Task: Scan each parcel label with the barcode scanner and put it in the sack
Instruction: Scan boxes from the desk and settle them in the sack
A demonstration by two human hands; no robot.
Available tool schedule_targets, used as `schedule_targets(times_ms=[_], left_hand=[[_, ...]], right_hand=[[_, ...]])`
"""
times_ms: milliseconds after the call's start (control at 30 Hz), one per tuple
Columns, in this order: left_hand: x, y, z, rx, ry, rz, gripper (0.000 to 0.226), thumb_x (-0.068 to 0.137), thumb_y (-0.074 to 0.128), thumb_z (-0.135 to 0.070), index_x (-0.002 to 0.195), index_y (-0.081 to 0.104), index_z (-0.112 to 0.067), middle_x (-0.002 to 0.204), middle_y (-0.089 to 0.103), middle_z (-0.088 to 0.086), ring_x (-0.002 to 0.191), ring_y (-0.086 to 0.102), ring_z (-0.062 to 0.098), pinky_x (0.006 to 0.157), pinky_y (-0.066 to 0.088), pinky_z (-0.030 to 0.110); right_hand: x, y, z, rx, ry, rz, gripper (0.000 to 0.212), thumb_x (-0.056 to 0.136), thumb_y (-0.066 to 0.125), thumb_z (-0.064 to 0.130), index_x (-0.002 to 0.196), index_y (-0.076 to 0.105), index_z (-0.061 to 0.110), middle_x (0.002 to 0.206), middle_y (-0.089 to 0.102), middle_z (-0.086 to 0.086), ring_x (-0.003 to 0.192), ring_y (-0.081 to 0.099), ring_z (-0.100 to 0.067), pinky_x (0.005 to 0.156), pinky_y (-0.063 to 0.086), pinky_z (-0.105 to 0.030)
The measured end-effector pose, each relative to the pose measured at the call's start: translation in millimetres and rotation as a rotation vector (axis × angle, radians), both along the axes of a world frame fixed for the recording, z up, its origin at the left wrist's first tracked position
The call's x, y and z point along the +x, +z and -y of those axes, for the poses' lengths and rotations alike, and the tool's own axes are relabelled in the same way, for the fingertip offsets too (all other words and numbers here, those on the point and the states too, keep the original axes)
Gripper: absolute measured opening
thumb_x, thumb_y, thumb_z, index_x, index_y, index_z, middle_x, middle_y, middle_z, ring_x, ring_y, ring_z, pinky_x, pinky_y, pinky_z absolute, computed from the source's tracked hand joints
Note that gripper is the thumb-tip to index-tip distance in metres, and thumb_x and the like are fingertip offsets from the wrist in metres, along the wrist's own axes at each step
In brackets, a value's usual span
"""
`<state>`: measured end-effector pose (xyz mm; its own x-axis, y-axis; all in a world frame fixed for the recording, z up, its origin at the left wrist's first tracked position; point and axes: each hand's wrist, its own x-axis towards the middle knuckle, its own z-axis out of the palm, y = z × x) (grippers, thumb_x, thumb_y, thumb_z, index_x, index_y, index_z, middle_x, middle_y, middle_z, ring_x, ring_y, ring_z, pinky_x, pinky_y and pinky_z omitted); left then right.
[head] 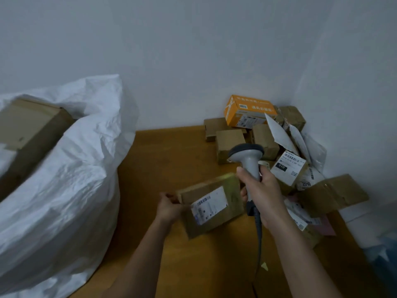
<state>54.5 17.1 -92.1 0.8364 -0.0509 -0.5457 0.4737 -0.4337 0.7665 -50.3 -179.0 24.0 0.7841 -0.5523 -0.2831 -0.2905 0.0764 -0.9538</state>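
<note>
The person's left hand [169, 206] grips the left end of a flat brown cardboard parcel [211, 204], holding it up above the brown wooden tabletop [167, 155] with its white printed shipping label [209, 205] facing upward. The parcel is tilted, its right end higher and further from the camera than its left. The right hand [263, 194] is wrapped around the handle of a grey handheld barcode scanner [247, 157], just to the right of the parcel, touching or nearly touching its right edge. The scanner's wide head sits above the parcel's far right corner, and its dark coiled cable [258, 237] hangs down from the handle base past the parcel's right side.

To the left of the held parcel, well apart, stands a large white woven plastic sack [71, 168], its mouth open, with a big brown cardboard box [30, 134] showing inside it.

Beyond and to the right of the parcel, a heap of brown cardboard boxes [229, 145] and white plastic mailer bags [279, 132] is piled in the corner. An orange printed carton [249, 110] rests on top of that heap, and a box with a white label marked 010 [287, 167] lies just right of the scanner.
</note>
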Motion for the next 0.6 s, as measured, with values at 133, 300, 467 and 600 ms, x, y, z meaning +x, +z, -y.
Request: schedule_targets(times_ms=[133,300,467,600], left_hand=[[15,57,14,-0.068,-0.143,0.209,0.032,0.079,0.079,-0.013,0.102,0.057,-0.017,0.101,0.061,-0.006,0.093,0.060,0.010,0.071,0.051,0.022],[18,103,28,0.018,-0.459,0.457,0.023,0.087,0.070,-0.016,0.109,0.064,-0.019,0.107,0.063,-0.007,0.101,0.059,0.009,0.087,0.051,0.027],[19,130,36,0.020,-0.577,0.652,0.016,0.090,0.067,-0.015,0.105,0.064,-0.021,0.107,0.065,-0.006,0.100,0.059,0.008,0.083,0.047,0.024],[18,150,41,-0.086,-0.632,0.737,0.013,0.091,0.065,-0.010,0.103,0.063,-0.015,0.102,0.066,-0.006,0.099,0.061,0.011,0.084,0.046,0.025]], right_hand=[[-1,4,0,-0.023,0.001,0.016,0.040,0.085,0.074,0.024,0.118,0.054,0.017,0.084,0.063,0.000,0.062,0.059,-0.012,0.056,0.049,-0.026],[-1,3,0,-0.078,0.033,-0.003,0.067,0.076,0.082,0.020,0.133,0.047,0.013,0.109,0.066,0.002,0.091,0.065,-0.018,0.064,0.050,-0.029],[-1,0,-4,-0.114,0.124,-0.076,0.083,0.069,0.087,0.026,0.138,0.042,0.013,0.120,0.063,-0.002,0.104,0.063,-0.020,0.073,0.054,-0.032],[-1,-1,-6,-0.188,0.157,-0.135,0.071,0.071,0.085,0.032,0.128,0.047,0.012,0.110,0.060,-0.009,0.096,0.063,-0.028,0.063,0.048,-0.031]])
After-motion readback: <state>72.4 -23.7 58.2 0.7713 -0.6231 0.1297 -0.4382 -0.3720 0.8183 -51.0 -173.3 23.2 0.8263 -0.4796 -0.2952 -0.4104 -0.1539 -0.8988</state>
